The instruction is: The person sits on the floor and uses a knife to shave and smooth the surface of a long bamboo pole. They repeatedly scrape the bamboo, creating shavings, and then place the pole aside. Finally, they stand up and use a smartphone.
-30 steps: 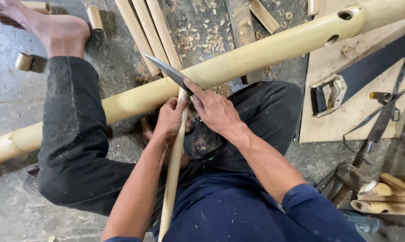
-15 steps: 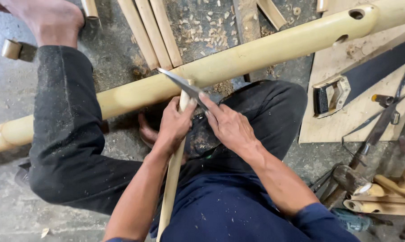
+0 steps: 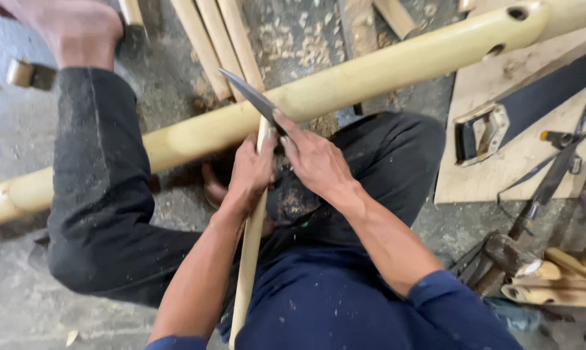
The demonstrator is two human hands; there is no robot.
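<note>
- At the upper left of the frame a bare foot (image 3: 79, 29) rests on the concrete floor (image 3: 21, 311). The knee is bent over a thick bamboo pole (image 3: 384, 68) that runs from the lower left edge up to the upper right corner. If the pole rolled under the leg, everything propped on it could shift.
- Just left of centre, the left hand (image 3: 253, 170) is closed around a thin bamboo strip (image 3: 249, 259). The strip rises from the lap to the pole. The fingers sit right below the cutting point, so a slip of the blade down the strip would likely reach them.
- At centre, the right hand (image 3: 312, 159) is clamped on the handle end of a dark knife (image 3: 251, 97). Its blade points to the upper left and lies against the top of the strip, where the strip meets the pole. A hard knot or too much push could make the blade jump free toward the left hand or the thigh.
- Wood shavings (image 3: 293, 32) lie scattered on the floor above the pole, and they look loose underfoot.
- At the right of the frame a hand saw (image 3: 500, 120) lies on a board (image 3: 533, 175). Other tools are heaped at the lower right, well apart from both hands. A swinging strip end might catch them.
</note>
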